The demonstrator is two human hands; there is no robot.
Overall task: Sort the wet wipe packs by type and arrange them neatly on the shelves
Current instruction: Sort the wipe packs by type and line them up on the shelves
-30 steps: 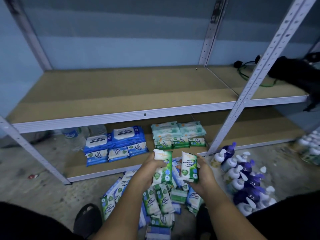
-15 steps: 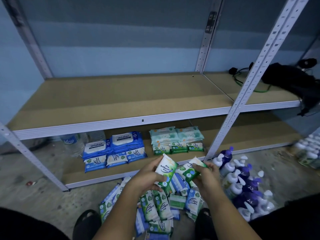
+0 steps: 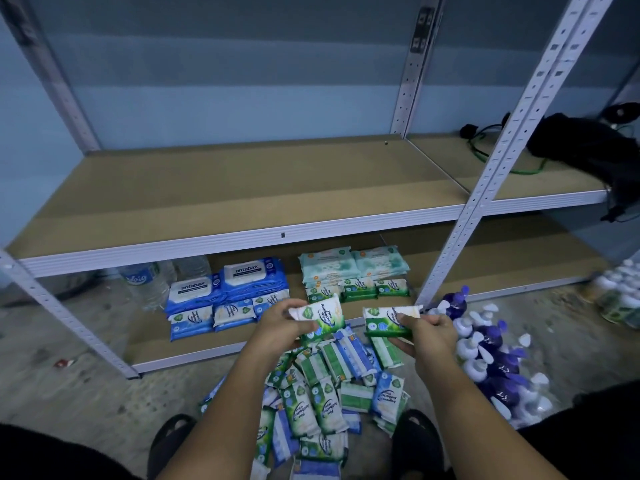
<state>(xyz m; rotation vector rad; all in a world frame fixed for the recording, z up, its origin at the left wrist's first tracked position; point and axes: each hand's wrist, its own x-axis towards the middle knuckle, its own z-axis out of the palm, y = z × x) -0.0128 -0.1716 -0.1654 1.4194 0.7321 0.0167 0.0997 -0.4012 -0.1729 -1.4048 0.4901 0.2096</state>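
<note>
left hand: fingers curled round a green-and-white pack, held tilted above the floor pile.
right hand: thumb and fingers pinch a second green pack, held level, near the first but apart from it.
floor pile: loose green and blue packs heaped on the concrete before the lower shelf's front edge.
lower shelf: left, large blue antabax packs with small blue packs along the front; right of these, pale teal packs with small green packs in front.
upper shelf: black bundle and green cable at right end.
floor, right: purple pump bottles beside the upright.
</note>
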